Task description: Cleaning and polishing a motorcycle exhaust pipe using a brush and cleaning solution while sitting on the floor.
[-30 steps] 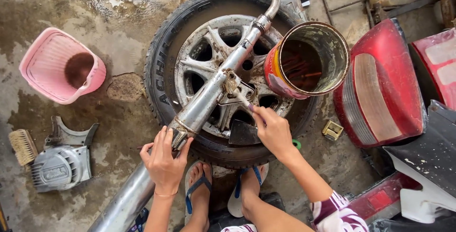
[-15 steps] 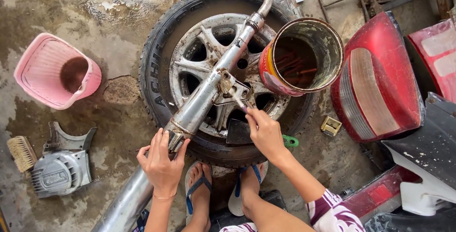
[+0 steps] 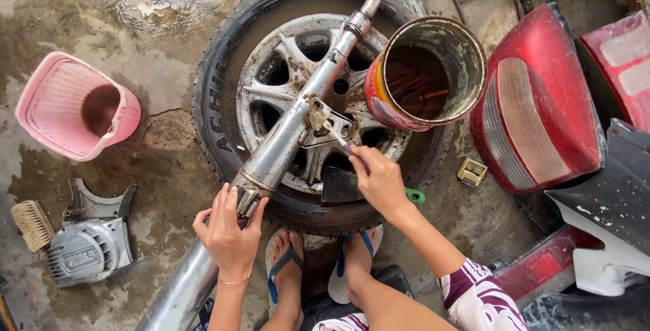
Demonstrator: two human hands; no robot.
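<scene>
Exhaust pipe (image 3: 284,145), a long chromed motorcycle muffler streaked with grime, lies slantwise across a car wheel (image 3: 298,94) set flat on wet concrete, its narrow bent end reaching past the tyre's far edge and its fat end running off toward the person's knees. The left hand (image 3: 229,226) wraps the pipe at the tyre's near edge, fingers curled over a clamp there. The right hand (image 3: 380,182), over the rim's near spokes, pinches a thin-handled tool (image 3: 347,147) between thumb and fingertips, its tip touching the small bracket (image 3: 318,115) on the pipe's middle. A rusty tin can (image 3: 426,73) leans on the tyre's right side; beyond it sits a red tail-light housing (image 3: 542,100). Left of the wheel stand a pink plastic basket (image 3: 71,107), a grey engine cover (image 3: 84,250) and a scrub brush (image 3: 30,222). The pipe looks rigid, fairly heavy and slick when wet; the clamp band or bracket would likely give the surest grip.
</scene>
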